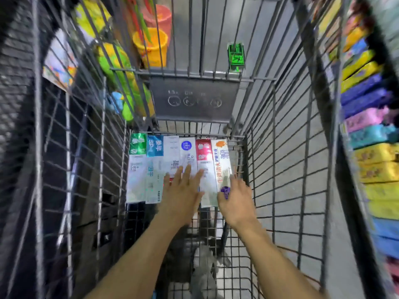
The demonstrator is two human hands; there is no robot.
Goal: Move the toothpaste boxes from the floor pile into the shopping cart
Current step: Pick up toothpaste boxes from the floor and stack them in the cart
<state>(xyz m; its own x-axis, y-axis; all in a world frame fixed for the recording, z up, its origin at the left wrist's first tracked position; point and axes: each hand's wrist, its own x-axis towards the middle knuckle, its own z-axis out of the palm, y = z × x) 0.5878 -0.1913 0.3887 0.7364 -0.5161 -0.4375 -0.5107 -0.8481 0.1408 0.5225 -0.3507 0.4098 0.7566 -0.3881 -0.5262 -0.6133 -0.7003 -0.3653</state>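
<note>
Six flat cardboard toothpaste boxes lying side by side in row on wire floor at far end of grey metal shopping cart — green-topped one far left, then teal, white, blue-logo, red, orange-printed one far right. Left hand flat on middle boxes, fingers straight and spread. Right hand on right-end box's near end, fingers loosely extended, blurry so can't tell if pinching. Folded grey child-seat flap above row. Yellow plastic bucket beyond cart, colourful packs on shelf at right.
</note>
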